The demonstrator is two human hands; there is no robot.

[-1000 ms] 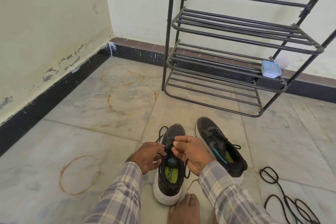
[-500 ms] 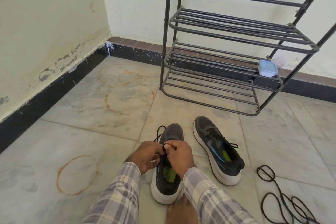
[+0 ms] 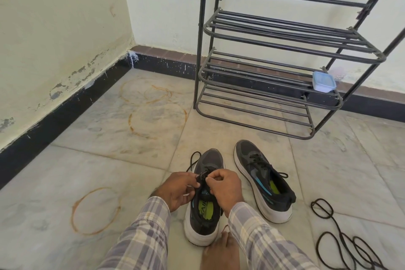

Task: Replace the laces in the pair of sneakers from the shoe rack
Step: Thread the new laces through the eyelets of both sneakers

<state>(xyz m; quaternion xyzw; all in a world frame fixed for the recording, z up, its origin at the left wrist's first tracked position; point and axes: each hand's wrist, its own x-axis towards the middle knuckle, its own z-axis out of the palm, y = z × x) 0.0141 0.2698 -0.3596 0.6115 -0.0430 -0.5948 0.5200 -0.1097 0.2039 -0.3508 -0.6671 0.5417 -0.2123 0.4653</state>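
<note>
Two dark grey sneakers with white soles stand on the tiled floor. The left sneaker (image 3: 206,208) is right in front of me, toe pointing away. My left hand (image 3: 177,188) and my right hand (image 3: 225,188) meet over its tongue, and both pinch its black lace (image 3: 194,161), which loops out onto the floor past the toe. The right sneaker (image 3: 263,180) lies a little to the right, laced with a black lace. A loose black lace (image 3: 341,239) lies coiled on the floor at the lower right.
A black metal shoe rack (image 3: 285,68) stands against the far wall, with a small blue-lidded plastic box (image 3: 324,82) on its middle shelf. The room corner and black skirting run along the left. My bare foot (image 3: 221,252) rests by the sneaker's heel.
My hands drew close together over the left sneaker's tongue, then spread slightly, still working the lace. The view shifted a little closer.
</note>
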